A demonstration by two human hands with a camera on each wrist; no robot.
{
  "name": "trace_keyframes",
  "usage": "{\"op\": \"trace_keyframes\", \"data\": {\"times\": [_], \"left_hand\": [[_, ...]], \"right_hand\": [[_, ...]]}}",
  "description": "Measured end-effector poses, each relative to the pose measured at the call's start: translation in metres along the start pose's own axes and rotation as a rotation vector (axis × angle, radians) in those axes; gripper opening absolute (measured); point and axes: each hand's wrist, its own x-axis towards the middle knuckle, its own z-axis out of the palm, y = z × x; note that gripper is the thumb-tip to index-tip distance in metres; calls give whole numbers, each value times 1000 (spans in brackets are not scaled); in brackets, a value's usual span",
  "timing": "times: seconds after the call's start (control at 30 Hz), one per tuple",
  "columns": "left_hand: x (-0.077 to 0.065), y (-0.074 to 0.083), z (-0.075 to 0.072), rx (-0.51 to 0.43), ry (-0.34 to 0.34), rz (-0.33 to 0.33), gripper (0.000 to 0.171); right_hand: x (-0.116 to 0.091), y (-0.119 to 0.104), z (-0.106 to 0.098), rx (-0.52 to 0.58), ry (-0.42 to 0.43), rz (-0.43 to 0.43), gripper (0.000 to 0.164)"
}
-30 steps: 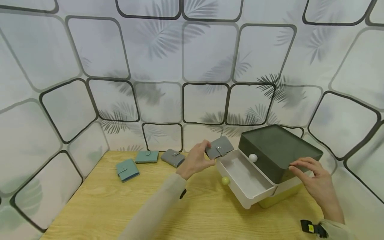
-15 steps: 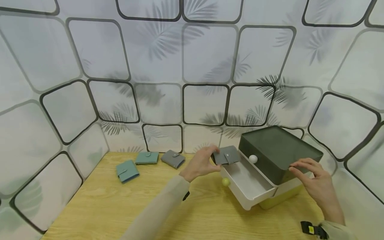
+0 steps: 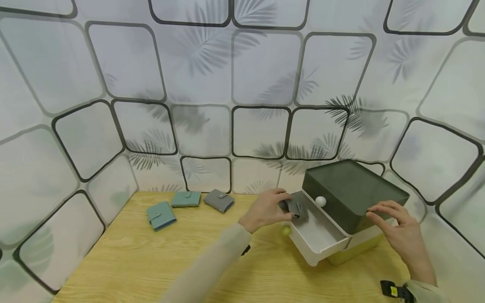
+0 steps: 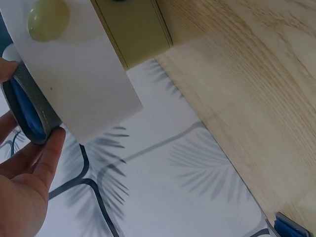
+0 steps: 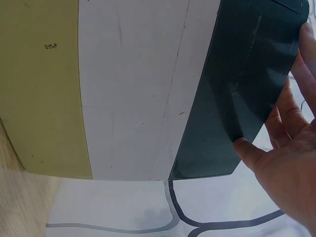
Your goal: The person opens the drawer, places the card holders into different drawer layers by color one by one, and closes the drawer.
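Note:
A grey snap-strap card wallet [image 3: 295, 209] is pinched between the thumb and fingers of my left hand [image 3: 267, 210], at the far-left end of a pulled-out white drawer [image 3: 320, 231]. In the left wrist view, the wallet's [image 4: 37, 106] blue inner layers show beside the drawer's white front, which has a yellow-green knob [image 4: 48, 19]. My right hand [image 3: 401, 231] grips the near top edge of a small drawer cabinet [image 3: 352, 193]. Its thumb [image 5: 249, 150] presses the dark green side while the other fingers reach round the top edge.
Two teal wallets [image 3: 161, 216] [image 3: 186, 199] and another grey wallet [image 3: 219, 200] lie at the table's back left. The cabinet stacks dark green, white and olive-yellow [image 3: 356, 250] tiers, with a white knob [image 3: 320, 201] on the top one. Patterned cloth walls [image 3: 204, 126] enclose the wooden table [image 3: 151, 261].
My left hand has carried the grey wallet right and down, from beside the drawer to its far-left end, tilting it on the way. My right hand has stayed on the cabinet.

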Motion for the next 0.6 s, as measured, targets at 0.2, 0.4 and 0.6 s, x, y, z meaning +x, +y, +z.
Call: {"op": "trace_keyframes", "data": {"times": [0.2, 0.4, 0.6], "left_hand": [[7, 10, 6, 53, -18, -53, 48], [10, 13, 12, 52, -33, -115, 51], [9, 12, 14, 19, -48, -176, 55]], "right_hand": [[0, -1, 0, 1, 0, 1, 17], [1, 0, 0, -5, 0, -3, 17], [1, 2, 1, -3, 5, -7, 17]]}}
